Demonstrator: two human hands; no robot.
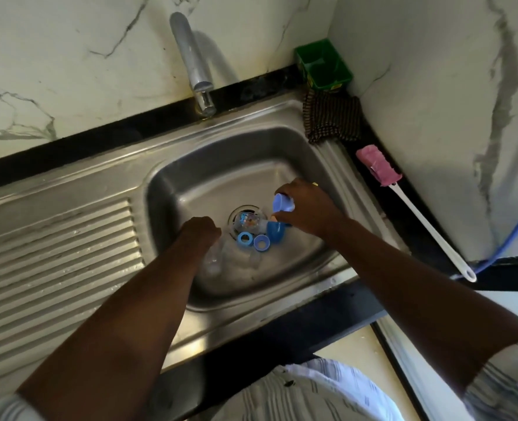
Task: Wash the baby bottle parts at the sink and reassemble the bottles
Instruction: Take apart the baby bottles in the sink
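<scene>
Gripping a pale blue cap (283, 202) in the right hand (306, 208), above the right side of the sink (172, 183). Can't tell for the left hand (201, 230): curled down near a clear bottle (212, 259), grasp hidden. Other parts piled at the drain: printed bottle (247, 221), blue rings (245, 237), dark blue cap (277, 232).

Likely risks:
- fumbling the wet cap into the pile
- overlooking clear pieces against the steel
- mismatching rings and bottles on reassembly

No water visible from the tap (191, 56). Brush (379, 167) out on the worktop (418, 241), well apart from both hands.
</scene>
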